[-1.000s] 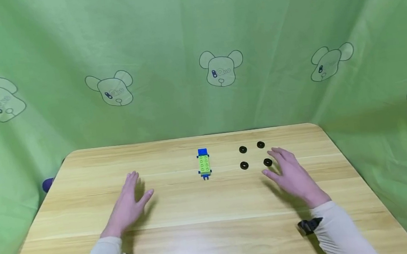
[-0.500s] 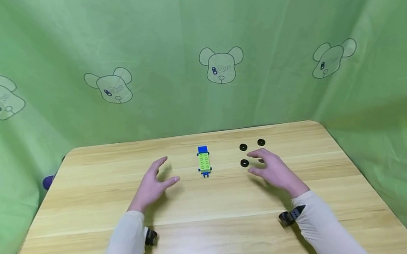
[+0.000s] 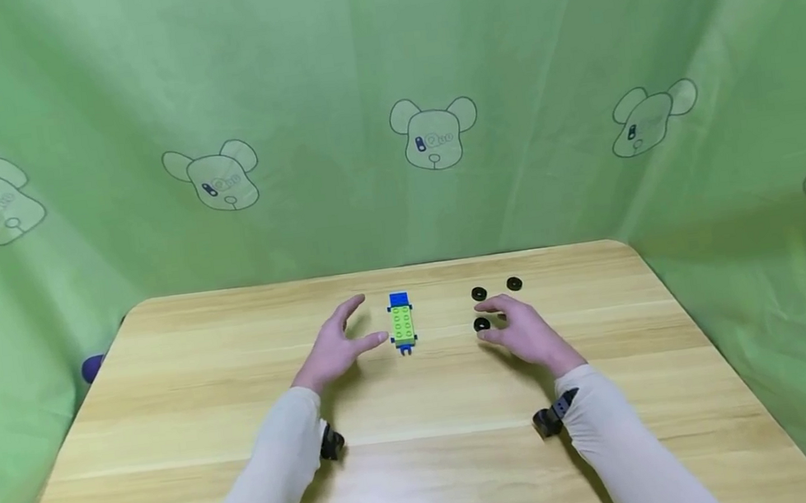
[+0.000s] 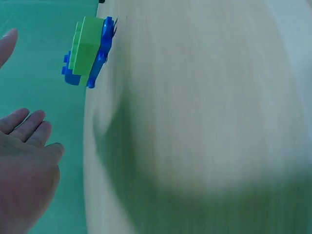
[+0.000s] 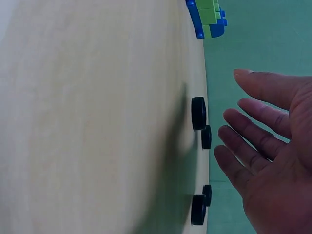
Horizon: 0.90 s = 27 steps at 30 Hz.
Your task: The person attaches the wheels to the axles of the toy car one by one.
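A toy car body (image 3: 402, 324) of green studded bricks on a blue base, with a blue block at its far end, rests mid-table in the head view. My left hand (image 3: 337, 348) hovers just left of it, thumb and fingers spread apart, holding nothing. Over the black toy tyres to the right is my right hand (image 3: 522, 329), its fingers parted and relaxed with nothing in them. The near-left tyre (image 3: 482, 324) shows between its thumb and fingers. Behind lie a far-left tyre (image 3: 478, 293) and a far-right tyre (image 3: 514, 283). Another tyre is mostly hidden by the right hand.
The wooden table (image 3: 427, 464) has its far edge close behind the car body and tyres. A green curtain (image 3: 314, 129) with bear-head prints hangs around the back and sides. Beyond the left table edge shows a purple object (image 3: 93, 368).
My left hand has moved right and forward to beside the car body. My right hand has moved left over the near tyres. The car body and tyres stay in place.
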Tool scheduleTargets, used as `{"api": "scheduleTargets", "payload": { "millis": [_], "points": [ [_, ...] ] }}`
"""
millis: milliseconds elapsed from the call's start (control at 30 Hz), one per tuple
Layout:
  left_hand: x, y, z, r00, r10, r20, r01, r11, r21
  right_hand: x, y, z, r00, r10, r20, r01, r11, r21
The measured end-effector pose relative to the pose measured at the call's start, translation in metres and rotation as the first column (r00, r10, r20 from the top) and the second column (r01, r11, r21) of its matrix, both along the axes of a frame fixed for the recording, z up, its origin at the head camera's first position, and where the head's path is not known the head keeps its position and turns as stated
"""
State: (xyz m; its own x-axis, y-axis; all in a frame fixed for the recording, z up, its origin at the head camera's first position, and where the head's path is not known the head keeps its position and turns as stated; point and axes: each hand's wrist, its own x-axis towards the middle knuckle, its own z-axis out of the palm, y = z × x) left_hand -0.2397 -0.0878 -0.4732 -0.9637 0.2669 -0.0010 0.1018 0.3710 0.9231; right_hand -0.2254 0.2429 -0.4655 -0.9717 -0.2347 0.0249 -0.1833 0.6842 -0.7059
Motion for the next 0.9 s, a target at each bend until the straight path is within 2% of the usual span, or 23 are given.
{"api": "scheduleTargets", "payload": {
  "millis": [133,300,633,900],
  "points": [
    [-0.009,0.010,-0.005,1.000,0.000,0.027,-0.001,0.999,0.040,-0.005,-0.001,-0.004,1.000,0.003,-0.001,-0.003,1.000,-0.009],
    [-0.016,0.019,-0.013,0.998,-0.019,0.058,0.017,0.999,0.036,-0.009,-0.003,-0.007,1.000,0.015,0.017,-0.015,1.000,-0.023],
    [-0.028,0.030,-0.020,0.996,-0.061,0.060,0.067,0.993,-0.096,-0.013,-0.006,-0.011,0.999,0.039,-0.002,-0.039,0.999,0.002],
    [-0.038,0.038,-0.013,0.992,-0.119,0.043,0.125,0.974,-0.187,-0.014,-0.003,-0.013,0.999,0.039,-0.017,-0.039,0.999,0.014]
  ]
}}
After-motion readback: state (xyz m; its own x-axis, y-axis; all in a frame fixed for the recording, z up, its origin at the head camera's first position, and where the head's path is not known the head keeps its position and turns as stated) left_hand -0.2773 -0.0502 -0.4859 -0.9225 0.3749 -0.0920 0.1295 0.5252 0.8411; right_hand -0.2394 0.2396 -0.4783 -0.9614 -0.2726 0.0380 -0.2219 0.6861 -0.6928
